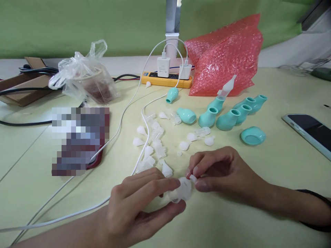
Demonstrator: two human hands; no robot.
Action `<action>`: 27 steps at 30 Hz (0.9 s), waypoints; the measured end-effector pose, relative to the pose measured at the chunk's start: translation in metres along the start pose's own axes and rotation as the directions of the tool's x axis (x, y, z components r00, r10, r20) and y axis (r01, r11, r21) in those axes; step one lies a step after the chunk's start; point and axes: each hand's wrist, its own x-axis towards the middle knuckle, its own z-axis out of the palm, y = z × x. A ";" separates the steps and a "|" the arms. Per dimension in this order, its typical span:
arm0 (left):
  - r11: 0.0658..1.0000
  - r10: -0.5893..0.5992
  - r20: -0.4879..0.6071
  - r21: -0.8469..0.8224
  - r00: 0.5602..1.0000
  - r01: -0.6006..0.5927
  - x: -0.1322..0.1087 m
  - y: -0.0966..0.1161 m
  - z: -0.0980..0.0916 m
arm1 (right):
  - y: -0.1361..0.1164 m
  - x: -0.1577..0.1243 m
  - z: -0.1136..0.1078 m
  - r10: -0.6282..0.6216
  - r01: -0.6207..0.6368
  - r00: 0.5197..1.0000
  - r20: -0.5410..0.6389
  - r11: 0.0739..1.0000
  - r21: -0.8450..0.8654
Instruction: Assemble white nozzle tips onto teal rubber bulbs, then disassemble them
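My left hand [137,203] pinches a clear silicone bulb piece [181,190] between thumb and fingers, low in the middle of the table. My right hand [219,172] meets it from the right, its fingertips closed on a small clear tip [192,178] at the bulb's top. Beyond my hands lie several loose clear tips and caps [152,144]. Farther back right lie several teal rubber bulbs [227,119], one of them with a clear nozzle [227,86] fitted. A teal round cap [252,135] rests to their right.
White charging cables [124,113] cross the table from a yellow power strip [167,81]. A pink bubble-wrap bag [224,58] stands behind the bulbs, a clear plastic bag [85,77] and cardboard [23,88] at back left. A phone [309,132] lies at the right.
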 end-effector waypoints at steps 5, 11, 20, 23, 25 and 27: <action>0.995 -0.081 0.040 -0.055 0.996 0.083 -0.004 -0.004 0.009 | 0.003 -0.005 0.005 -0.441 0.455 0.886 0.143 0.767 -0.453; 0.987 -0.154 0.041 -0.051 0.987 0.156 -0.004 -0.003 0.013 | 0.009 -0.008 0.005 -0.521 0.548 0.823 0.225 0.628 -0.553; 0.990 -0.103 0.062 0.103 0.993 0.096 -0.004 0.005 0.015 | 0.007 -0.012 0.008 -0.547 0.538 0.814 0.198 0.579 -0.612; 0.987 -0.059 0.080 0.153 0.995 0.046 -0.005 0.006 0.014 | 0.007 -0.012 0.009 -0.527 0.528 0.822 0.215 0.566 -0.633; 0.983 -0.048 0.078 0.181 0.996 0.033 -0.006 0.006 0.014 | 0.006 -0.011 0.009 -0.514 0.532 0.823 0.241 0.551 -0.643; 0.979 -0.034 0.077 0.201 0.996 0.017 -0.007 0.004 0.013 | 0.006 -0.011 0.009 -0.511 0.541 0.819 0.262 0.534 -0.649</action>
